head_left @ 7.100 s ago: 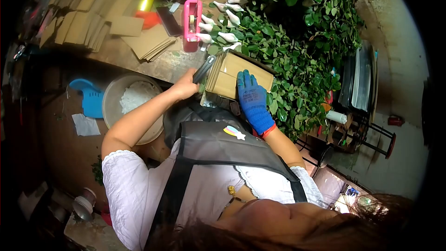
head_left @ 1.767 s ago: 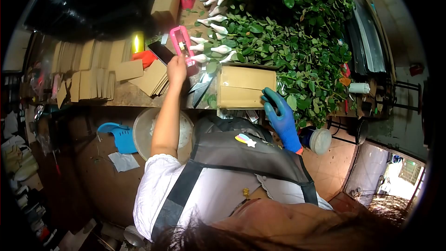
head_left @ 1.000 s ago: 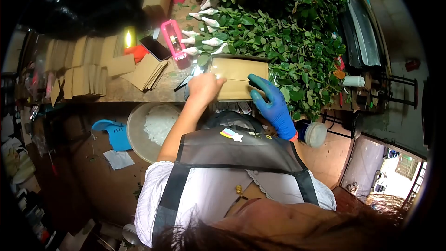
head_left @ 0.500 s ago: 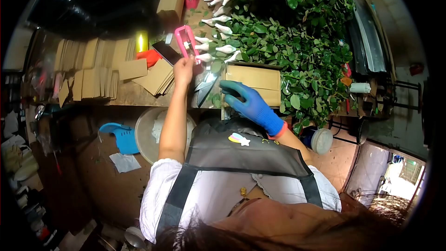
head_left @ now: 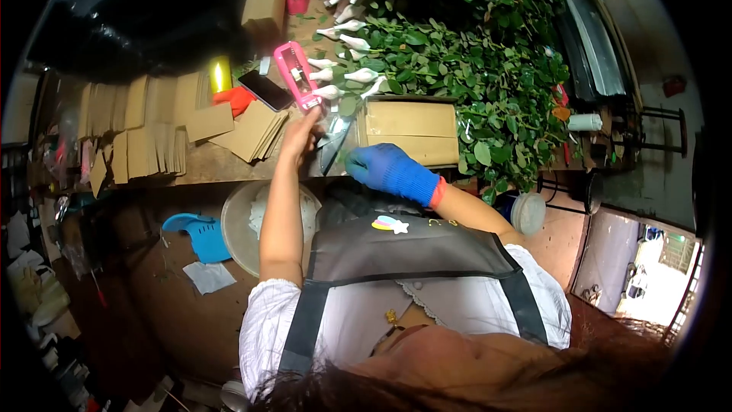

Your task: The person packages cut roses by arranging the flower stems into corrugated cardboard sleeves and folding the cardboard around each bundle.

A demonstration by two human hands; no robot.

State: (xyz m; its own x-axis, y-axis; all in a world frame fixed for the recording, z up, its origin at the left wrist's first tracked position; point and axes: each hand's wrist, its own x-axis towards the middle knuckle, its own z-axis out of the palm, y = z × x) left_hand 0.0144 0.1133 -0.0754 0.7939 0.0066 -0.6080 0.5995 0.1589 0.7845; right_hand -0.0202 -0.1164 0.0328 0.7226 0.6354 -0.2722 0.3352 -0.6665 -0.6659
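Observation:
My bare left hand is at the near end of a pink plastic holder, with its fingers drawn together. Whatever they grip, if anything, is too small to name. A blue glove covers my right hand, which is in front of a cardboard box at the bench edge. Its fingers are curled closed, and their inside is hidden. Between my hands lie a dark pointed blade-like thing and some loose leaves. White-wrapped flower heads on leafy stems line the bench beyond the box.
Stacks of cardboard pieces, a phone and a yellow cylinder are on the left of the bench. Another pink holder stands farther back. Below are a round pale tub, a blue plastic seat-like piece and a white bucket.
My left hand has drawn back slightly toward me at the pink holder. My gloved right hand has moved left and down, and its fingers have curled closed. The view has shifted slightly.

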